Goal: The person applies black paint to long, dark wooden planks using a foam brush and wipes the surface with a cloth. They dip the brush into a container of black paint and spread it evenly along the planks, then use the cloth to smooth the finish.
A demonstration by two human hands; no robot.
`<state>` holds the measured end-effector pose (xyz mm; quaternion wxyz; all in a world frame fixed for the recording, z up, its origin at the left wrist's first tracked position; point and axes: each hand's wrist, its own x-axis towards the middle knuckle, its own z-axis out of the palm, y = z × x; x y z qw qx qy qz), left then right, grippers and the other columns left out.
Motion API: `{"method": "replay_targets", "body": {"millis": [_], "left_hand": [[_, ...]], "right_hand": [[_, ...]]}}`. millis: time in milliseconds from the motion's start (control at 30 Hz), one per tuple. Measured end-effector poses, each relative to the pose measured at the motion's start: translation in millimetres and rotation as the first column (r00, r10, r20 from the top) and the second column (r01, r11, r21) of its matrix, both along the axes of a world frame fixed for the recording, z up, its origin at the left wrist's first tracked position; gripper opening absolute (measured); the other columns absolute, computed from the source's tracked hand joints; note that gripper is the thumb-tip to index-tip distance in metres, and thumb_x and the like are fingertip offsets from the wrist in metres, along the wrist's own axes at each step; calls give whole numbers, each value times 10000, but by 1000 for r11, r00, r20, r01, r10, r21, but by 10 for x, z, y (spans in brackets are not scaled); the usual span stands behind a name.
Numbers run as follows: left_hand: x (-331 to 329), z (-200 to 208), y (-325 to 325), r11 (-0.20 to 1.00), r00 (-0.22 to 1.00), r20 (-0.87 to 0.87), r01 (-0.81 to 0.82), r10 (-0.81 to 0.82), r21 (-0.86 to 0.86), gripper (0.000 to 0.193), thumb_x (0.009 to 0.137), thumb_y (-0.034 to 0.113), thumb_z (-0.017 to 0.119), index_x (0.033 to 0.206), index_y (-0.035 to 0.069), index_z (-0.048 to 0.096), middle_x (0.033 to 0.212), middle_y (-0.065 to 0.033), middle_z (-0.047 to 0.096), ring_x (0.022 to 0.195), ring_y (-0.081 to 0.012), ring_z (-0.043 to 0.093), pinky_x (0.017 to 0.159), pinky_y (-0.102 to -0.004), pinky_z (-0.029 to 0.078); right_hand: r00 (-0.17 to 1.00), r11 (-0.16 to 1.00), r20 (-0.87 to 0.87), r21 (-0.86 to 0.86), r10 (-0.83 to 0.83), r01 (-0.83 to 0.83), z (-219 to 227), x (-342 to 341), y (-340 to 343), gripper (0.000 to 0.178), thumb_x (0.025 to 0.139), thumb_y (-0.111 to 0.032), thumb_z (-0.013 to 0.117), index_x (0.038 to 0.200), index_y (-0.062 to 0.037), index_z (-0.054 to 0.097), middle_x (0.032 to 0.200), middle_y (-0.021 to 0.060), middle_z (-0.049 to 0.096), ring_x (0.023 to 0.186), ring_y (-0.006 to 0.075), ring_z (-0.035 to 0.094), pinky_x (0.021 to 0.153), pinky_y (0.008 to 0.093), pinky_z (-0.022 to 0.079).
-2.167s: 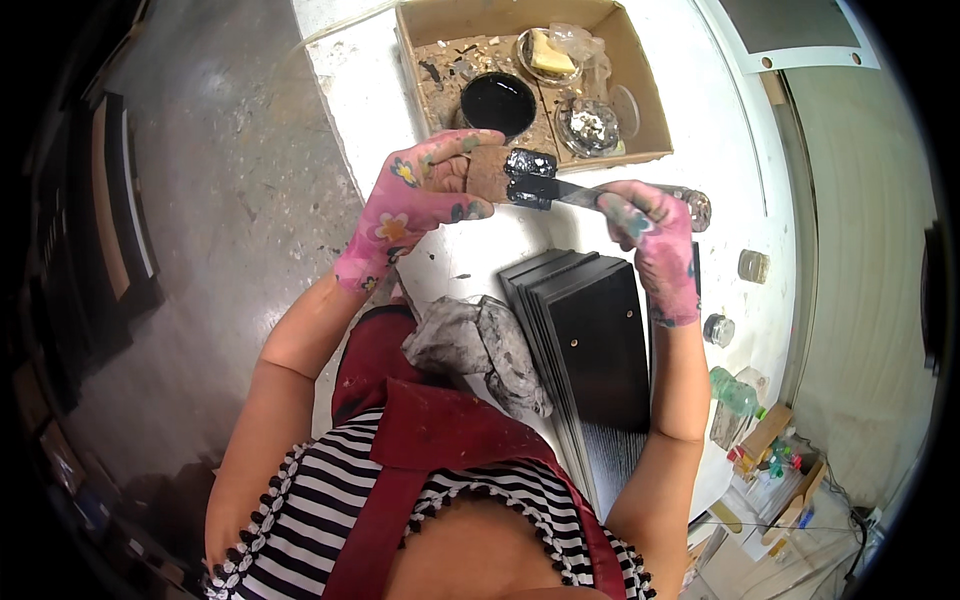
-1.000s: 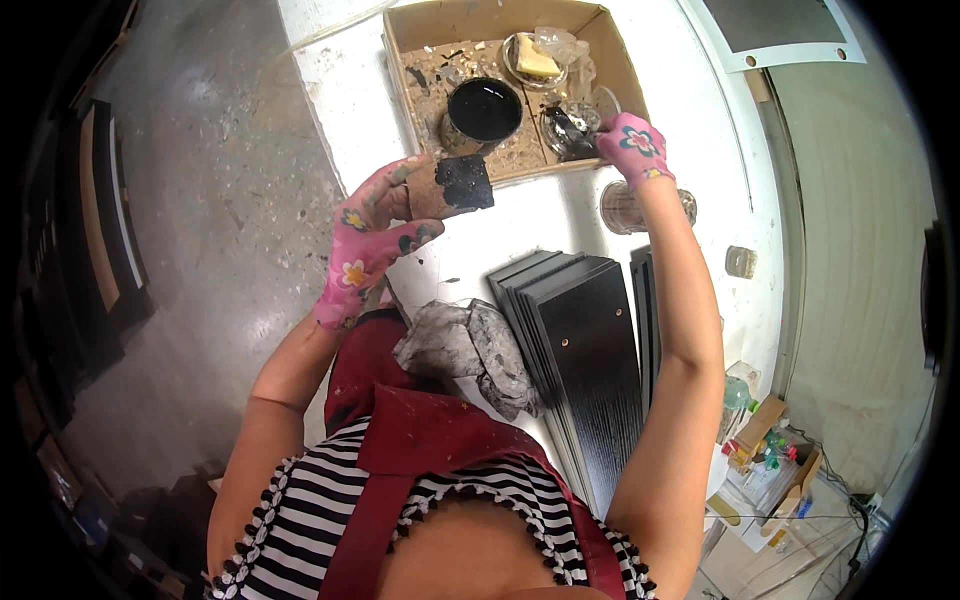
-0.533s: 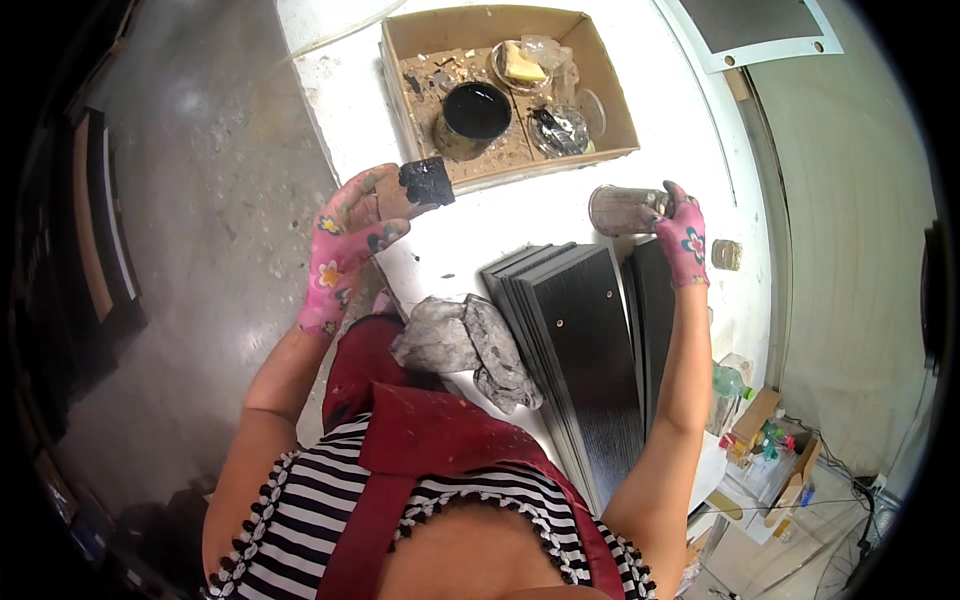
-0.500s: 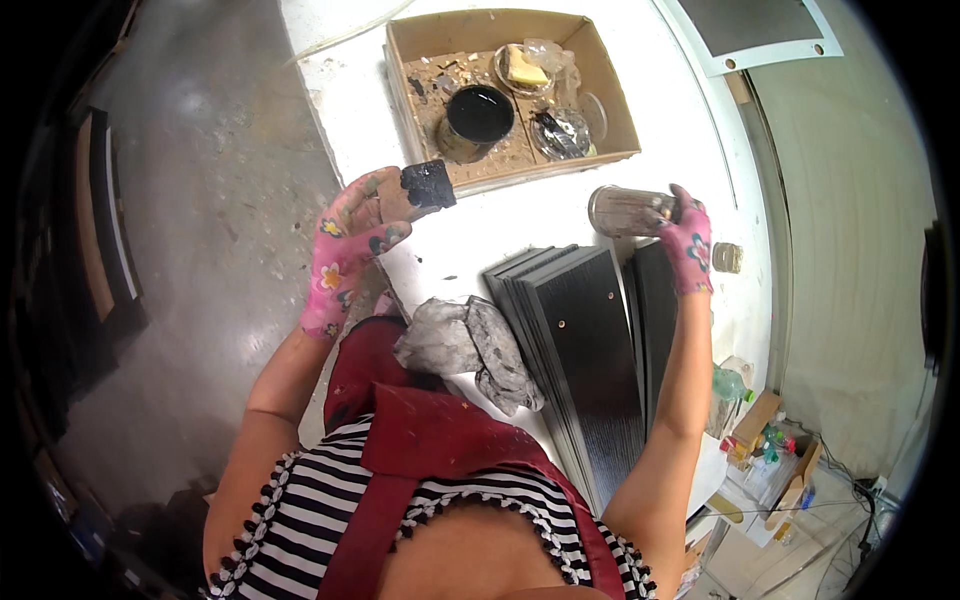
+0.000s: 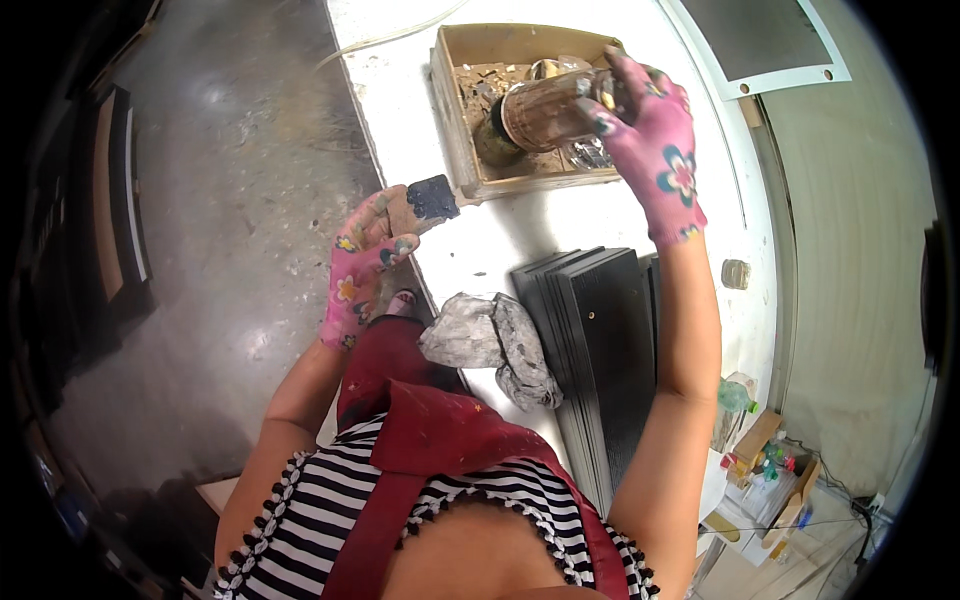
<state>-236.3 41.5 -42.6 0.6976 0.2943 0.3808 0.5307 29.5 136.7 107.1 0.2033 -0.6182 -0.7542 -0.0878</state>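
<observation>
My left hand, in a pink flowered glove, grips a flat brownish piece with a black-coated end; its material is unclear. It is beyond the table's left edge, below the box. My right hand, gloved alike, is wrapped round a stained brown can. That can lies tilted sideways over the cardboard box, its wide end towards a paint can standing inside. The paint can's opening is mostly hidden behind the brown can. Clear crumpled plastic shows beneath my right hand.
A stack of black boards lies on the white table, with a grey-stained rag beside it. Near the right edge sits a small glass jar. A green-tinted bottle and an open carton are at lower right.
My right hand has carried the brown can up and left, from above the boards to over the box and paint can. My left hand still holds the black-ended piece, almost unmoved.
</observation>
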Motion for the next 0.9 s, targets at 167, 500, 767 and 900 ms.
{"method": "replay_targets", "body": {"millis": [167,500,767,900], "left_hand": [[-197,-17,-95,1000,1000,26,-2,2,-3,622,773,1,688,1344,-8,441,1115,-107,642,1034,-163,607,877,-240,450],[-173,-75,-131,998,987,153,-49,43,33,633,797,73,679,1356,-40,406,1191,-120,581,989,-175,614,763,-263,520],[446,590,-436,952,920,246,295,-305,78,768,758,289,748,1356,-17,376,1111,-63,565,856,-129,582,734,-257,505],[605,688,-800,903,862,287,429,-419,27,804,728,200,770,1364,-52,348,1291,-134,500,1142,-226,540,935,-303,466]], "right_hand": [[999,997,51,-73,8,-4,-172,-155,235,524,768,-316,704,1241,-121,592,1040,177,613,1052,362,554,912,423,469],[994,995,112,-95,18,-7,-238,-252,75,658,822,-380,664,1393,-159,423,1308,175,487,1242,402,426,1028,493,388],[589,859,-791,-407,-162,-310,-238,-533,-1821,738,795,-227,720,1418,-33,375,1336,164,491,1099,229,559,932,331,464],[63,918,-951,-309,-303,-247,-366,-729,-2220,555,804,-65,698,1305,1,469,1089,74,550,865,118,598,770,270,497]]}}
